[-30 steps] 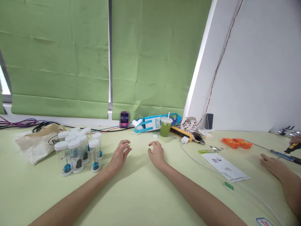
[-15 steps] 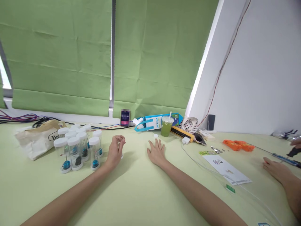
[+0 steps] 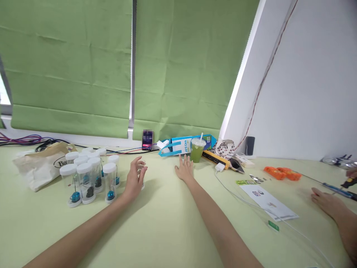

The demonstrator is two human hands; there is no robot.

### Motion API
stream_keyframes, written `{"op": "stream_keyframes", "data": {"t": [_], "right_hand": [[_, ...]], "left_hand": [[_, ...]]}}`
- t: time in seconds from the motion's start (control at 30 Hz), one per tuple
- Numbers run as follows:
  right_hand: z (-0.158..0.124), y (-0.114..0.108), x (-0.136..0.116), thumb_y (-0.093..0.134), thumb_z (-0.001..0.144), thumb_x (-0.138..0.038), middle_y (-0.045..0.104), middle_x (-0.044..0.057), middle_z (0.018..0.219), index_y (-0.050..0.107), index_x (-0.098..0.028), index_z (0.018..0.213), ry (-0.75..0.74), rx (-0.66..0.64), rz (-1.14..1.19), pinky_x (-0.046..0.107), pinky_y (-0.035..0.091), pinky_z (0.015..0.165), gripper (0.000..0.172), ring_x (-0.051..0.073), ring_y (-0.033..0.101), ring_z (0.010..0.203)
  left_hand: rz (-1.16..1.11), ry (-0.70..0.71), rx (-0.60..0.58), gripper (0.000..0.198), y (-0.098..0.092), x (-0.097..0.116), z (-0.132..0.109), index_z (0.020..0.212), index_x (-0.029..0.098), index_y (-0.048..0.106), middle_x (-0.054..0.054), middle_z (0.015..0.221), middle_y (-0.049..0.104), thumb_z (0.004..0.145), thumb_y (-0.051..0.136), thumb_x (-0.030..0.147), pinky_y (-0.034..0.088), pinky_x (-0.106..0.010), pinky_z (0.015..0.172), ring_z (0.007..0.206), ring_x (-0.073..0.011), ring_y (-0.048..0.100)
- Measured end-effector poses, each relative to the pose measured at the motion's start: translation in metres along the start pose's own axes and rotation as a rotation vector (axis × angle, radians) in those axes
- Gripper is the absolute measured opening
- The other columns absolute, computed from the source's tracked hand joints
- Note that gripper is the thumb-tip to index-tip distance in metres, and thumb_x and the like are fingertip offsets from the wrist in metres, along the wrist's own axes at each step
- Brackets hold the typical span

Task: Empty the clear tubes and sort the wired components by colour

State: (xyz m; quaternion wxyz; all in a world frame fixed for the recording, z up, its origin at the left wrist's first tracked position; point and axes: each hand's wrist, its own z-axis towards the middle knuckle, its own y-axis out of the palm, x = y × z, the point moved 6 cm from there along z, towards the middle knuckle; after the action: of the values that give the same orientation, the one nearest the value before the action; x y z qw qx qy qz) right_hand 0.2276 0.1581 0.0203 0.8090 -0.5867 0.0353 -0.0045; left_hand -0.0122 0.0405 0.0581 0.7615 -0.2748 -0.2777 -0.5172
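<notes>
Clear vial – a small, see-through tube with no lid visible, standing upright on the pale green table just left of centre. The person's left hand is curled around its side, thumb and fingers wrapped loosely, seemingly to keep it from tipping; the tube is faint against the tabletop, so the exact grip is hard to make out.

The right hand lies flat and open at about 2 o'clock from the vial, palm down, fingers spread, gripping nothing. Whatever may lie beneath the palm is hidden.

At 9 o'clock from the left hand stands a tight cluster of capped vials – white lids on top, blue or dark pieces inside, packed close so they stay upright. A crumpled paper bag lies beyond them at 10 o'clock.

At 1 o'clock from the right hand stands a green drink cup with a straw, against a blue carton lying on its side.

Far off at 3 o'clock, a co-worker's hand rests on the table beside a screwdriver.
</notes>
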Motion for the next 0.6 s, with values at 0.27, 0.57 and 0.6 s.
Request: {"op": "stream_keyframes", "data": {"t": [0.27, 0.57, 0.6], "right_hand": [[0.000, 0.002, 0.003, 0.026, 0.083, -0.038, 0.023, 0.014, 0.139, 0.021, -0.007, 0.134, 0.024, -0.024, 0.040, 0.042, -0.007, 0.100, 0.060, 0.026, 0.004, 0.129], [-0.005, -0.010, -0.003, 0.032, 0.083, -0.015, 0.049, 0.016, 0.114, 0.049, -0.011, 0.111, -0.049, 0.053, 0.138, 0.040, 0.002, 0.100, 0.033, 0.022, 0.042, 0.107], [-0.006, -0.011, -0.003, 0.034, 0.082, -0.013, 0.051, 0.015, 0.110, 0.050, -0.011, 0.110, -0.055, 0.054, 0.157, 0.040, 0.005, 0.099, 0.032, 0.021, 0.042, 0.105]], "left_hand": [[0.030, -0.029, -0.022, 0.042, 0.003, -0.005, -0.001, 0.123, 0.025, 0.027, -0.003, 0.092, 0.049, 0.083, 0.041, 0.029, 0.048, -0.030, 0.067, 0.080, -0.0148, 0.054], [0.015, -0.045, -0.073, 0.044, 0.005, -0.004, -0.003, 0.122, 0.024, 0.023, -0.003, 0.087, 0.049, 0.082, 0.041, 0.028, 0.045, -0.022, 0.054, 0.077, -0.0142, 0.054], [0.014, -0.046, -0.078, 0.044, 0.005, -0.004, -0.003, 0.122, 0.024, 0.023, -0.003, 0.087, 0.048, 0.082, 0.041, 0.028, 0.045, -0.022, 0.054, 0.076, -0.0141, 0.054]]}}
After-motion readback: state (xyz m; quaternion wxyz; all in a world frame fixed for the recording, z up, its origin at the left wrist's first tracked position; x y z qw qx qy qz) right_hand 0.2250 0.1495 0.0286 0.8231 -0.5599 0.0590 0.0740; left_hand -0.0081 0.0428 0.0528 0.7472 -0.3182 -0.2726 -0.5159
